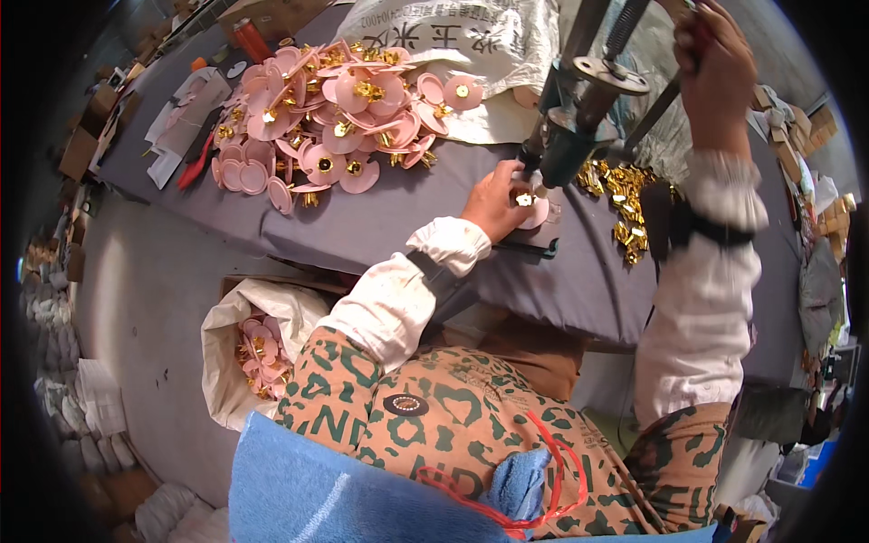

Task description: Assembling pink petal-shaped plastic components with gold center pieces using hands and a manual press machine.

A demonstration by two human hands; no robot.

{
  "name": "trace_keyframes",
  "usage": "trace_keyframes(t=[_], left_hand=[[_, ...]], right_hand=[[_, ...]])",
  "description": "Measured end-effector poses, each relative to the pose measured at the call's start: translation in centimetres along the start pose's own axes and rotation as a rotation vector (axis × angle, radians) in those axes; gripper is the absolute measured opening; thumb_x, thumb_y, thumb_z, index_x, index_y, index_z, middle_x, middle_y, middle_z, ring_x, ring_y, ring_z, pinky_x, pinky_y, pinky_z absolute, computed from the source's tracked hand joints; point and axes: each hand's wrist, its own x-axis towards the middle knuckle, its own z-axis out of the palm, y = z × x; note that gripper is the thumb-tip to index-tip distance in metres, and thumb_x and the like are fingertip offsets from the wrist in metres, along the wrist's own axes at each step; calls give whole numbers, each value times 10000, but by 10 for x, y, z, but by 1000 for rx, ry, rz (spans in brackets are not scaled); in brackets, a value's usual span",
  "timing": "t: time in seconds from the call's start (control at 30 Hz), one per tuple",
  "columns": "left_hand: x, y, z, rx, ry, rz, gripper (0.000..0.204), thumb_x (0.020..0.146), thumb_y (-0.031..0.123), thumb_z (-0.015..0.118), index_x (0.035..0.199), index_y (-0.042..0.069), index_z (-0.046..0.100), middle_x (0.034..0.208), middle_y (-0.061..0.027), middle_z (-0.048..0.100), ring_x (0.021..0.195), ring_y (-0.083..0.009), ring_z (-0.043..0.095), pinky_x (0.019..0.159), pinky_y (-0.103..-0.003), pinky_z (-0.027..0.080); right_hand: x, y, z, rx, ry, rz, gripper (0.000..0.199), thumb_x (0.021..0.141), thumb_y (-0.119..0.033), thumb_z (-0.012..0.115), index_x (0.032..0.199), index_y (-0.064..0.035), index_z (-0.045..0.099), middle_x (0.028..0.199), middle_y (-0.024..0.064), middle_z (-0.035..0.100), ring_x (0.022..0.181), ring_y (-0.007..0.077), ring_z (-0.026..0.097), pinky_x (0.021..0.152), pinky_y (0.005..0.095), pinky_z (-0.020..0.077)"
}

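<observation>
My left hand is closed on the edge of a pink disc, low under the head of a dark green hand press. A small gold fitting shows on the disc beside my fingertips. Raised high at the right, my right hand is wrapped round the handle of the press; most of that handle is hidden by the fingers. A large heap of pink discs with gold fittings lies left of the press. Just right of it are loose gold fittings.
A grey cloth covers the table. Behind the heap lies a white woven sack. Red-handled scissors or pliers and an orange-red cylinder are at the left. On the floor stands an open sack of pink pieces.
</observation>
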Motion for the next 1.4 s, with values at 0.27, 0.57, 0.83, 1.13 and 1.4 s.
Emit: trace_keyframes(t=[0.27,0.57,0.83,1.13,1.4], left_hand=[[11,-25,-103,603,-52,349,318,708,331,768,924,115,682,1191,-104,568,1172,-298,467,996,-449,356],[52,-30,-97,975,43,464,224,661,170,746,878,119,715,1375,-79,499,1329,-287,375,1073,-461,273],[-11,-13,7,-11,41,-65,388,659,325,800,1021,204,735,1169,-3,661,1166,-260,506,1029,-407,329],[-6,1,12,326,30,-35,447,688,315,789,1102,180,691,1230,-50,618,1215,-310,460,1071,-458,279],[5,21,12,9,-24,19,561,653,223,808,1147,81,584,1104,-136,607,1092,-328,528,942,-402,432]], right_hand=[[44,36,-22,-93,37,56,123,911,-149,505,823,-118,585,603,-17,537,433,53,441,348,186,277],[40,28,-21,-139,86,63,128,922,-153,501,850,-97,591,597,-12,528,422,59,432,332,197,265],[41,38,-12,-63,2,130,147,917,-133,476,891,-61,602,610,-3,523,425,57,424,337,197,271],[-18,3,-52,-1285,-170,-1003,194,959,-100,512,1057,41,601,943,93,604,735,156,556,664,262,475],[-260,-1,-115,-642,-386,-151,202,707,-39,525,799,-67,703,726,53,593,884,254,620,1115,502,273]])
